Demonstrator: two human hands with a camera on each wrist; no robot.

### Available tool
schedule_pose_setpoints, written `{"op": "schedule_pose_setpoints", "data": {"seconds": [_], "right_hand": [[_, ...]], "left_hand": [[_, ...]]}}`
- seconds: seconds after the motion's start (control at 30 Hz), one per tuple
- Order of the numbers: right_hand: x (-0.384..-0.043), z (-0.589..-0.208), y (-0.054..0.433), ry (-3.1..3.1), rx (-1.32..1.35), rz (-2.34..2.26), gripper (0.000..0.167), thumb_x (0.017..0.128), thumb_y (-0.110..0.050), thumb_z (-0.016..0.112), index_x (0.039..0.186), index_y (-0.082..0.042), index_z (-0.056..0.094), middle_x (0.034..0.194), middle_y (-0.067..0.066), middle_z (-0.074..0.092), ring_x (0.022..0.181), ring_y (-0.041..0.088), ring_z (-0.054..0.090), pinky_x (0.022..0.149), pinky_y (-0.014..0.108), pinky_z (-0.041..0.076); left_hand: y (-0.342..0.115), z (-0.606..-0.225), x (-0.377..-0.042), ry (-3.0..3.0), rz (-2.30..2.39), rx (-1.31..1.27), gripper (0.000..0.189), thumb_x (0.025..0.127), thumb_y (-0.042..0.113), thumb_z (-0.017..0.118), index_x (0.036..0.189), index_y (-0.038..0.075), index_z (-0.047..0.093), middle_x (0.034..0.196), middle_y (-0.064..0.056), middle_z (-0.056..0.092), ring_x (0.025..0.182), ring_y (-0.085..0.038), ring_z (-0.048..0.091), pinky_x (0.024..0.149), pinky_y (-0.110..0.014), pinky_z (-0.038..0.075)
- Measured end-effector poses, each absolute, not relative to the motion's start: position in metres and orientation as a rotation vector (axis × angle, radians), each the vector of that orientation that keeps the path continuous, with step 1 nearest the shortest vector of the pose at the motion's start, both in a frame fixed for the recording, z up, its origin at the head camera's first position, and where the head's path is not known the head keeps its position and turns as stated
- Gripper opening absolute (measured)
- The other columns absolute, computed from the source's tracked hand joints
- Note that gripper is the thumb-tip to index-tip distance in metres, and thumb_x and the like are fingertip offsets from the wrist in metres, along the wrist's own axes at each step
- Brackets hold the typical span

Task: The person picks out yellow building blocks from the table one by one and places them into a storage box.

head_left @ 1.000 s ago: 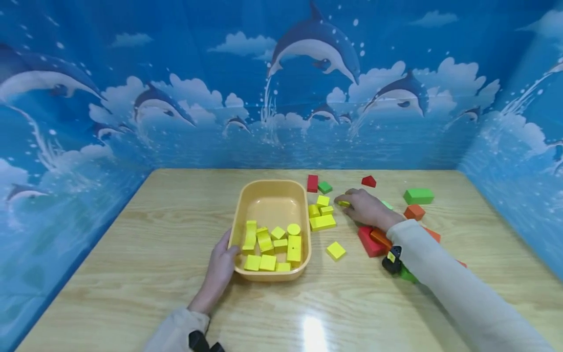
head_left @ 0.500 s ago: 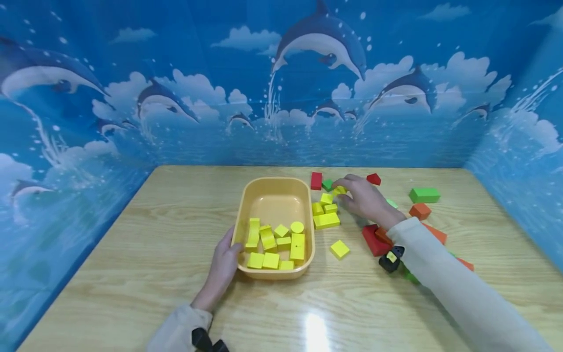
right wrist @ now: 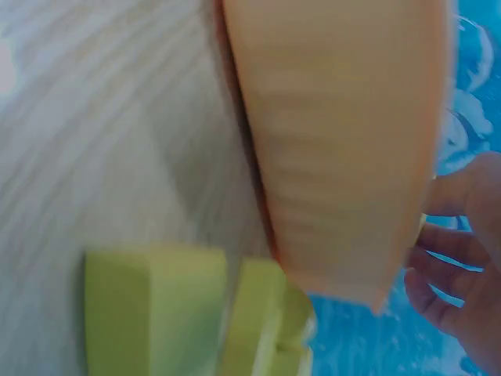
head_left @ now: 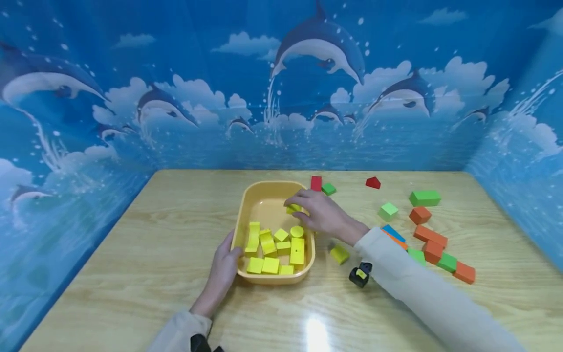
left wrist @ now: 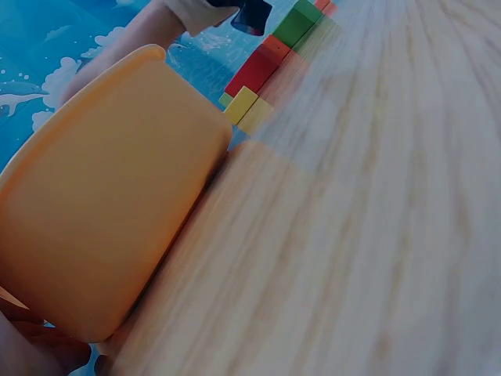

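Note:
A tan plastic bin (head_left: pixel 264 190) stands on the wooden table, several yellow blocks (head_left: pixel 269 265) gathered in its near half. My left hand (head_left: pixel 223 266) grips its left wall, thumb over the rim; fingers show low in the left wrist view beside the bin's outer wall (left wrist: pixel 117 188). Over the bin's far right part, my right hand (head_left: pixel 318 211) pinches a small yellow block (head_left: pixel 293 209) between thumb and fingers. In the right wrist view, that hand (right wrist: pixel 462 258) is at the rim, its block mostly hidden. A yellow square block (head_left: pixel 339 254) lies right of the bin.
Behind the right hand lie a red block (head_left: pixel 316 183) and a green block (head_left: pixel 328 188). Red, orange, green and blue blocks (head_left: pixel 431 236) are scattered to the right, partly under the sleeve. More yellow blocks (right wrist: pixel 156 313) sit beside the bin. A dolphin-print curtain backs the table.
My right hand has picked up a yellow block from the table and carried it left over the bin. The left hand keeps its grip on the bin.

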State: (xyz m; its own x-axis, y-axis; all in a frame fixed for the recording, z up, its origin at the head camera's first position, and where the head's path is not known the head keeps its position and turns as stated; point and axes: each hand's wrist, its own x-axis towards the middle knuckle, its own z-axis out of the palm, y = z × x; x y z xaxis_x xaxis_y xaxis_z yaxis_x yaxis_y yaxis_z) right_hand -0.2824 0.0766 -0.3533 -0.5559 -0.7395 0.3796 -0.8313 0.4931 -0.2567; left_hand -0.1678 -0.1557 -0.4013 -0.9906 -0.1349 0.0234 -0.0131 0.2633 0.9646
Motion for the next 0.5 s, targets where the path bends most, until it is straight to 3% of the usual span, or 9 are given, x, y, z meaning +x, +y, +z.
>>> {"op": "schedule_pose_setpoints", "data": {"seconds": [0.37, 0.5], "right_hand": [[-0.283, -0.368, 0.051, -2.769, 1.364, 0.506, 0.025, 0.089, -0.013, 0.066, 0.113, -0.011, 0.071, 0.103, 0.002, 0.071, 0.088, 0.015, 0.064, 0.08, 0.033, 0.052], [-0.282, -0.371, 0.051, -2.767, 1.356, 0.528, 0.022, 0.091, -0.011, 0.063, 0.111, -0.011, 0.072, 0.103, 0.001, 0.072, 0.069, 0.011, 0.059, 0.068, 0.028, 0.05]], "left_hand": [[-0.156, -0.403, -0.166, -2.401, -1.814, 0.12, 0.062, 0.082, -0.004, 0.04, 0.143, -0.01, 0.035, 0.142, -0.029, 0.043, 0.125, -0.038, 0.045, 0.103, -0.049, 0.037], [-0.157, -0.404, -0.165, -2.392, -1.81, 0.106, 0.062, 0.082, -0.004, 0.041, 0.143, -0.01, 0.036, 0.143, -0.029, 0.042, 0.127, -0.038, 0.044, 0.104, -0.05, 0.036]]}}
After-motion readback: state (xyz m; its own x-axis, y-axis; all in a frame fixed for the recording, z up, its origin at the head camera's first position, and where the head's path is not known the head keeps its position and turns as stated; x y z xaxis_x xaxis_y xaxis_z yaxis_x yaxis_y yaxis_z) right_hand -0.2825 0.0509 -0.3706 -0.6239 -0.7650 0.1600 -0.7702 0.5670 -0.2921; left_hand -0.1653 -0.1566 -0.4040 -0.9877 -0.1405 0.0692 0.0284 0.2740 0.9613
